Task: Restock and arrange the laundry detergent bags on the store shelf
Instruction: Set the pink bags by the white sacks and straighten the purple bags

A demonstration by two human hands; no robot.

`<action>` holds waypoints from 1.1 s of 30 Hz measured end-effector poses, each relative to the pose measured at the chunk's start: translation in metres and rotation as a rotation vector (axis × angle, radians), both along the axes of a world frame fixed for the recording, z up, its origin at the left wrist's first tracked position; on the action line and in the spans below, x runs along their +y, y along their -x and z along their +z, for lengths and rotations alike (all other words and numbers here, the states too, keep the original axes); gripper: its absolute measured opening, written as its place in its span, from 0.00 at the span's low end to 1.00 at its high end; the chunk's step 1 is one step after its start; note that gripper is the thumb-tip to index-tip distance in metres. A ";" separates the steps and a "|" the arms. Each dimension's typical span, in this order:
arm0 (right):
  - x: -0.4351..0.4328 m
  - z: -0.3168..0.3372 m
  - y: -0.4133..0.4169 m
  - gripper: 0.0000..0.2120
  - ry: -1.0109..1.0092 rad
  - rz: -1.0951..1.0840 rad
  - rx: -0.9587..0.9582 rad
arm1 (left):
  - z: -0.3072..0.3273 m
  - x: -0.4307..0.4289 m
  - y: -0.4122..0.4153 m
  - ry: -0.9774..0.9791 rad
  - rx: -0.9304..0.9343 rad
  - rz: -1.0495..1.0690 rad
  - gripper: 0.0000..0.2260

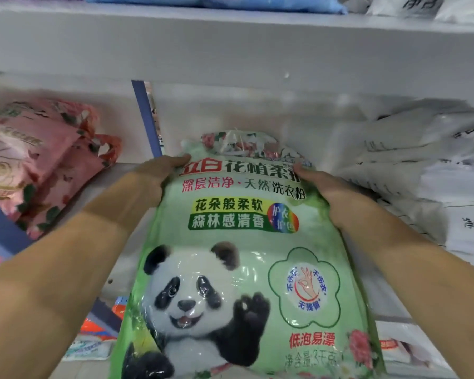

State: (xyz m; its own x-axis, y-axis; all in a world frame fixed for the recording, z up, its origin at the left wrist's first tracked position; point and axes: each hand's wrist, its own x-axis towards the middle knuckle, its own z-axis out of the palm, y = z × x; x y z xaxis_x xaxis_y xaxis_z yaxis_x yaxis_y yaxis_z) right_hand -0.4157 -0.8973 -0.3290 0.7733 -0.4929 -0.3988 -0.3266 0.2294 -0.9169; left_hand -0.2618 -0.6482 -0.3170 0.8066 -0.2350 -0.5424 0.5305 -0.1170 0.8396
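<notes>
We are gripping the green bag point(244, 242) by its upper sides, left hand point(151, 181) and right hand point(329, 190) curled around it, over the shelf point(126, 170).

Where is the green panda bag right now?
Centre of the head view: the green panda bag is held at its upper sides by the left hand and right hand, between pink bags and white bags.

The person is showing two bare forearms, each running uncovered from a lower corner of the view up to the wrist. The left hand point(153, 177) and the right hand point(322, 187) are appearing bare as well. The wide lens is making the forearms look broad near the camera, tapering toward the wrists.
</notes>
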 end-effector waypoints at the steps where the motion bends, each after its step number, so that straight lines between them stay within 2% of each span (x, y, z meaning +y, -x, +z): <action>1: -0.002 0.002 -0.003 0.20 -0.018 -0.021 0.002 | 0.002 0.001 -0.002 0.032 -0.012 0.043 0.17; 3: -0.010 0.009 0.003 0.19 -0.017 -0.065 -0.074 | 0.003 0.006 -0.008 0.122 -0.111 0.143 0.25; 4: -0.013 0.016 0.005 0.20 -0.008 -0.073 -0.146 | 0.006 0.007 -0.006 0.168 -0.180 0.204 0.26; 6: -0.016 0.025 0.004 0.25 0.045 -0.059 -0.223 | 0.012 0.006 -0.001 0.249 -0.304 0.315 0.20; 8: -0.016 0.019 0.004 0.32 0.055 -0.111 -0.206 | 0.008 0.001 0.012 0.256 -0.482 0.448 0.07; 11: -0.010 0.015 -0.001 0.42 0.122 -0.134 -0.142 | 0.007 -0.004 0.028 0.197 -0.639 0.419 0.12; 14: -0.011 0.005 -0.003 0.38 0.189 -0.188 -0.094 | -0.005 0.001 0.026 0.049 -0.636 0.351 0.14; 16: -0.013 0.006 -0.015 0.38 0.204 -0.178 -0.095 | 0.004 -0.004 0.016 0.103 -0.596 0.415 0.15; 18: -0.007 0.006 -0.005 0.29 0.202 -0.147 -0.129 | -0.002 -0.005 0.009 0.128 -0.518 0.456 0.16; 20: -0.004 0.012 -0.005 0.20 0.112 -0.104 -0.162 | -0.001 -0.005 0.008 0.148 -0.451 0.476 0.14; 22: 0.003 0.011 0.002 0.15 -0.008 -0.047 -0.152 | -0.007 -0.002 0.007 0.040 -0.398 0.374 0.09; 24: 0.003 0.008 0.004 0.17 -0.091 0.010 -0.078 | -0.008 0.006 0.017 0.035 -0.224 0.107 0.14; 26: 0.001 0.001 0.015 0.23 -0.078 0.106 -0.008 | -0.004 0.015 0.028 -0.017 -0.074 -0.172 0.18; 27: 0.000 -0.001 0.021 0.24 -0.054 0.188 0.028 | -0.003 0.018 0.031 -0.065 -0.037 -0.234 0.19; 30: 0.004 0.002 0.032 0.22 0.012 0.388 0.141 | 0.003 0.021 0.042 -0.086 -0.023 -0.254 0.19; 33: 0.003 0.013 0.029 0.19 -0.009 0.264 0.059 | 0.010 0.021 0.045 -0.024 -0.088 -0.122 0.23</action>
State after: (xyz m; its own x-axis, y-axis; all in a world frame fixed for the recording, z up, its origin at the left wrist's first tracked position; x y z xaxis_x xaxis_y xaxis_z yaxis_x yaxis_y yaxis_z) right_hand -0.4445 -0.8942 -0.3155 0.8502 -0.2732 -0.4501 -0.4287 0.1370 -0.8930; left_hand -0.3064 -0.6271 -0.3070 0.8174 -0.3223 -0.4775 0.4355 -0.1970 0.8784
